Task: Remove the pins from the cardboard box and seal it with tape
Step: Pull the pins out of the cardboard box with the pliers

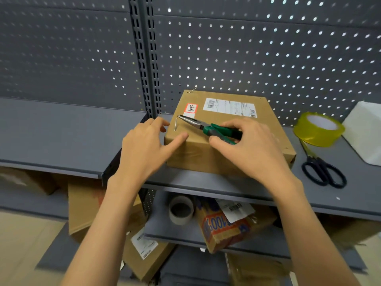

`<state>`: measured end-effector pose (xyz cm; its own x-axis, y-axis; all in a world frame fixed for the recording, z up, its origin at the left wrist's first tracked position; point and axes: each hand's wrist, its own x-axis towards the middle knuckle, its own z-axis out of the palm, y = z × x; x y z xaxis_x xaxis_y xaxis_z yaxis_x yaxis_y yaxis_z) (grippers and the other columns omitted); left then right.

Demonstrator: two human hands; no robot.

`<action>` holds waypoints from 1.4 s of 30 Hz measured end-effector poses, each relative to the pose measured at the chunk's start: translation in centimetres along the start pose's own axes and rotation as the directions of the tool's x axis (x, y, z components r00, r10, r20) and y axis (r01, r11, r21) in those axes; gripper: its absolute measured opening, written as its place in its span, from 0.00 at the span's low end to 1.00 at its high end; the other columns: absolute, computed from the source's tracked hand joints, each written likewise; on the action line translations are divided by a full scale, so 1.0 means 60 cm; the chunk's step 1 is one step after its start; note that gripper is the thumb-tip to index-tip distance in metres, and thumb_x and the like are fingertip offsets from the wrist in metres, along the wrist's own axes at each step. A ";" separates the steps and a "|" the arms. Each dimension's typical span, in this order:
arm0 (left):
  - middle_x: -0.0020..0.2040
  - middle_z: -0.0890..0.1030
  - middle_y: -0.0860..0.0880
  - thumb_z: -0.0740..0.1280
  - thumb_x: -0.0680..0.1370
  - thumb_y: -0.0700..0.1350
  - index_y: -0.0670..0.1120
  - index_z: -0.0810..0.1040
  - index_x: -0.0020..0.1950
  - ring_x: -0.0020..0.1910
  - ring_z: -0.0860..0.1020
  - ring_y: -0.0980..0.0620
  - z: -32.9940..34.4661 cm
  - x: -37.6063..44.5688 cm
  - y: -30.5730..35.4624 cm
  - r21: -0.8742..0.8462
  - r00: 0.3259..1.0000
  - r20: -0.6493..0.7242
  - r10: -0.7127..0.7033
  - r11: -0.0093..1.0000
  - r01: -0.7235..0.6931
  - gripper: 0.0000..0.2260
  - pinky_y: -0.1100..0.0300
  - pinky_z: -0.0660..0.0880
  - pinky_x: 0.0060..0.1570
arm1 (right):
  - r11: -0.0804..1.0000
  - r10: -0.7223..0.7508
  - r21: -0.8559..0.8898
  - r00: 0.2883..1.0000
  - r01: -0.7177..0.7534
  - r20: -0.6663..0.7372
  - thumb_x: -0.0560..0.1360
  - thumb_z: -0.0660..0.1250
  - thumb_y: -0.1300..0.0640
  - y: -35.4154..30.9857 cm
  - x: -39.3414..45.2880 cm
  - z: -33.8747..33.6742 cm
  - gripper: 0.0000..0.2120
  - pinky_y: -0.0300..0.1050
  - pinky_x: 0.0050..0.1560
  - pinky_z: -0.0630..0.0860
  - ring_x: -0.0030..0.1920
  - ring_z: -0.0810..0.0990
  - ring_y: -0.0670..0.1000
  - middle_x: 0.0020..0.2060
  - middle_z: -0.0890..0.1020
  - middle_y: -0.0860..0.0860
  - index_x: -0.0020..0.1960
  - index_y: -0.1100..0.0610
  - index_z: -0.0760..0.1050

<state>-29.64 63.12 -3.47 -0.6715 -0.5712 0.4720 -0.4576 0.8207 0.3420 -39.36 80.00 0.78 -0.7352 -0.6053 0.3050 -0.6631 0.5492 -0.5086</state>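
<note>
Right grip (245, 139) holds pliers (198, 125) — pin (175, 124) lies just beyond their tips.

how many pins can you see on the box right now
2. One pin lies near the cardboard box's left edge, beside the pliers' tip; another pin sticks out at the far left corner. Hands may hide more.

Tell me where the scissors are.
The scissors lie on the grey shelf at the right of the head view, just below the yellow tape roll.
</note>
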 end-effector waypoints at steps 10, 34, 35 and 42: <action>0.54 0.79 0.51 0.58 0.70 0.70 0.50 0.75 0.59 0.48 0.76 0.50 -0.001 0.001 0.006 -0.058 0.989 0.140 -0.055 0.996 0.064 0.29 0.58 0.65 0.39 | 0.998 -0.001 -0.069 0.995 0.008 0.104 0.68 0.65 0.39 -0.006 0.007 -0.007 0.17 0.44 0.46 0.70 0.53 0.76 0.52 0.50 0.81 0.46 0.53 0.45 0.79; 0.52 0.74 0.59 0.65 0.71 0.65 0.57 0.66 0.68 0.53 0.74 0.56 0.024 0.005 -0.006 -0.560 0.899 0.431 -0.081 0.757 0.337 0.28 0.64 0.69 0.45 | 0.972 0.089 0.214 0.995 -0.099 0.054 0.65 0.68 0.41 -0.013 0.026 0.003 0.14 0.42 0.31 0.66 0.29 0.68 0.48 0.32 0.80 0.56 0.42 0.50 0.84; 0.51 0.74 0.60 0.65 0.71 0.65 0.57 0.66 0.68 0.53 0.74 0.56 0.023 0.004 -0.005 -0.563 0.898 0.434 -0.079 0.754 0.338 0.28 0.63 0.69 0.46 | 0.972 0.091 0.213 0.995 -0.099 0.045 0.65 0.68 0.41 -0.013 0.026 0.005 0.15 0.42 0.31 0.67 0.29 0.68 0.48 0.33 0.80 0.57 0.42 0.50 0.84; 0.52 0.75 0.59 0.65 0.71 0.65 0.56 0.66 0.68 0.53 0.74 0.56 0.022 0.003 -0.005 -0.578 0.895 0.442 -0.068 0.741 0.342 0.28 0.63 0.70 0.45 | 0.965 0.101 0.239 0.995 -0.105 0.027 0.67 0.69 0.42 -0.014 0.021 0.002 0.08 0.44 0.43 0.75 0.45 0.77 0.49 0.42 0.84 0.53 0.31 0.41 0.77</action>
<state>-30.38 62.81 -4.53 -0.8268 -0.5611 0.0401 -0.2316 0.4045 0.8848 -39.70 78.69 1.51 -0.7945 -0.5618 0.2304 -0.5298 0.4559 -0.7152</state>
